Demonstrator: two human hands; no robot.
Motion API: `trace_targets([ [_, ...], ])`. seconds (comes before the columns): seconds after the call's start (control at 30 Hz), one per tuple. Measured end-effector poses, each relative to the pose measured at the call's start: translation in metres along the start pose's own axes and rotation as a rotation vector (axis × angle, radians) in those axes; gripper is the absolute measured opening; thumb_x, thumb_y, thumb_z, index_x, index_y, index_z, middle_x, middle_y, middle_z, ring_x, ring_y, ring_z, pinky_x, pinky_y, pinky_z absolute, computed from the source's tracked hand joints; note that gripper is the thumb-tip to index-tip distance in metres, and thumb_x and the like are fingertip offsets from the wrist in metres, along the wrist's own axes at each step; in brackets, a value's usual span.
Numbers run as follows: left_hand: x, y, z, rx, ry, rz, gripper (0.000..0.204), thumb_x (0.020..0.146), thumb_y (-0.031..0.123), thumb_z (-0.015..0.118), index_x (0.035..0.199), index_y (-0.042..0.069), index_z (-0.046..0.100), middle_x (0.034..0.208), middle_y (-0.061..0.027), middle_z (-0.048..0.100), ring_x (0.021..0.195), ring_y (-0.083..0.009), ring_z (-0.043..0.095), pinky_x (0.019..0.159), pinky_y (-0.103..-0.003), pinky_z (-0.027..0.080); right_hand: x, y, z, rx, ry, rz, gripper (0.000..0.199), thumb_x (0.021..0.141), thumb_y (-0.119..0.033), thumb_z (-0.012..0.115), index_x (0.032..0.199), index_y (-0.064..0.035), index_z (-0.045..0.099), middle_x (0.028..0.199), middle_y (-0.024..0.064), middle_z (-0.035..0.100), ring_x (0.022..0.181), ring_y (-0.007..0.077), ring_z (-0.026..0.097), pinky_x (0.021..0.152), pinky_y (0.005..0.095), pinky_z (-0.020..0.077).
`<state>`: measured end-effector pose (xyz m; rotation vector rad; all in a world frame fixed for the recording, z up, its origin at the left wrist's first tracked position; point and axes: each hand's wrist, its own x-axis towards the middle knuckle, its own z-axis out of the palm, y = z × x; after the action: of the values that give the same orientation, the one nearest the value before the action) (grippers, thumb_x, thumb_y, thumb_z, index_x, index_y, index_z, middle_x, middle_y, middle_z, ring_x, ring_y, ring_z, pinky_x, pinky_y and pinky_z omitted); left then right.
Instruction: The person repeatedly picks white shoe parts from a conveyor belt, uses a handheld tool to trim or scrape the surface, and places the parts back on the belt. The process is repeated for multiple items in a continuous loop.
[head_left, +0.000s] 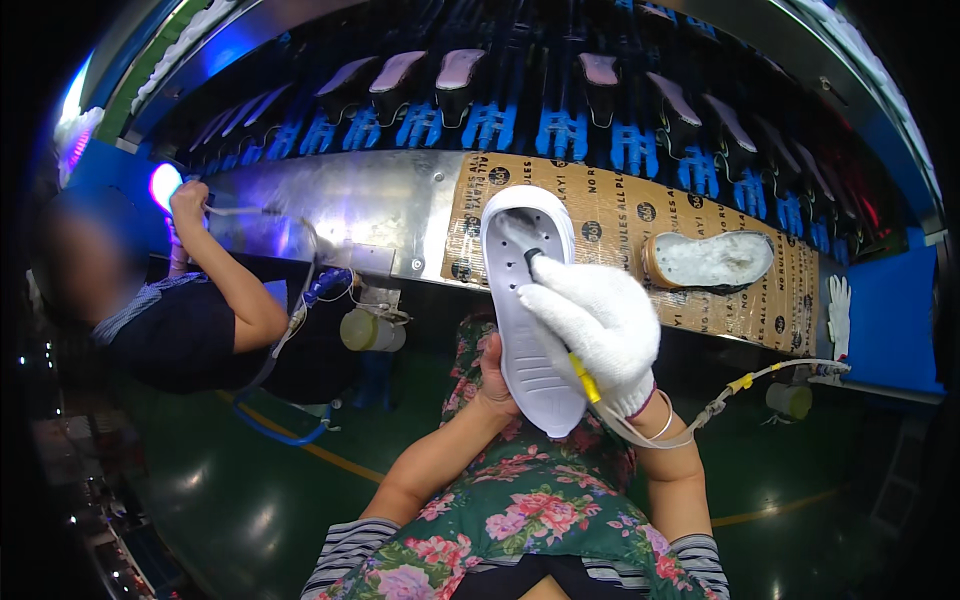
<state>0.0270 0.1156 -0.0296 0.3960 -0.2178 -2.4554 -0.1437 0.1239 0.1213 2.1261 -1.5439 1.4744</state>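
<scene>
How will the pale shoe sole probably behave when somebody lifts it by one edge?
The pale shoe sole probably stays fairly stiff: it shows no clear sag in the left hand. It may be light, since the hold that shows is at one edge. Its smooth-looking rim might be slightly slippery.

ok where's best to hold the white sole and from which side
Likely by the left wall of the white sole, toward its ridged end, from the left: that long edge suits a pinch, and the right hand crosses the other side.
</scene>
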Motion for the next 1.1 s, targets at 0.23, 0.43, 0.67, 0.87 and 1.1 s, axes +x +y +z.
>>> trace_targets([
  [0.23,0.007,0.001,-0.015,-0.104,-0.037,0.053,0.091,0.091,0.072,0.064,0.159,0.016,0.043,0.156,-0.0131,0.054,0.141,-0.0345,0.054,0.120,-0.055,0.041,-0.020,-0.007,0.006,0.278,-0.026,0.167,0.035,0.072,-0.002,0.083,0.106,-0.0078,0.079,0.112,0.0155,0.078,0.092,0.0316,0.075,0.079,0.0406,0.0593],
  [0.43,0.013,0.004,-0.036,-0.186,-0.077,0.032,0.091,0.092,0.074,0.061,0.159,0.015,0.043,0.156,-0.0136,0.053,0.142,-0.0334,0.053,0.121,-0.052,0.040,-0.023,-0.010,0.024,0.127,0.047,0.055,0.030,0.077,-0.007,0.076,0.106,-0.0096,0.079,0.106,0.0123,0.078,0.090,0.0294,0.075,0.077,0.0411,0.0600],
  [0.67,0.027,0.023,0.000,-0.030,-0.191,0.240,0.090,0.099,0.080,0.039,0.164,0.017,0.031,0.160,-0.0124,0.046,0.145,-0.0325,0.047,0.122,-0.053,0.037,-0.031,0.004,0.017,0.307,0.084,0.215,0.032,0.073,-0.004,0.083,0.104,-0.0082,0.078,0.109,0.0149,0.078,0.093,0.0318,0.075,0.081,0.0402,0.0586],
  [0.87,0.041,0.028,0.004,-0.117,-0.355,0.180,0.105,0.091,0.091,0.037,0.164,0.016,0.032,0.151,-0.0250,0.053,0.134,-0.0410,0.057,0.111,-0.059,0.047,-0.043,-0.013,0.042,0.376,0.018,0.142,0.028,0.072,-0.006,0.083,0.100,-0.0095,0.080,0.107,0.0117,0.078,0.093,0.0312,0.075,0.083,0.0396,0.0588],
  [1.1,0.050,0.047,0.015,-0.136,-0.326,0.141,0.102,0.091,0.090,0.038,0.163,0.017,0.034,0.153,-0.0229,0.051,0.132,-0.0460,0.055,0.108,-0.065,0.047,-0.042,-0.004,0.041,0.264,0.081,0.069,0.034,0.072,-0.005,0.083,0.105,-0.0106,0.079,0.109,0.0128,0.077,0.092,0.0316,0.075,0.081,0.0412,0.0592],
])
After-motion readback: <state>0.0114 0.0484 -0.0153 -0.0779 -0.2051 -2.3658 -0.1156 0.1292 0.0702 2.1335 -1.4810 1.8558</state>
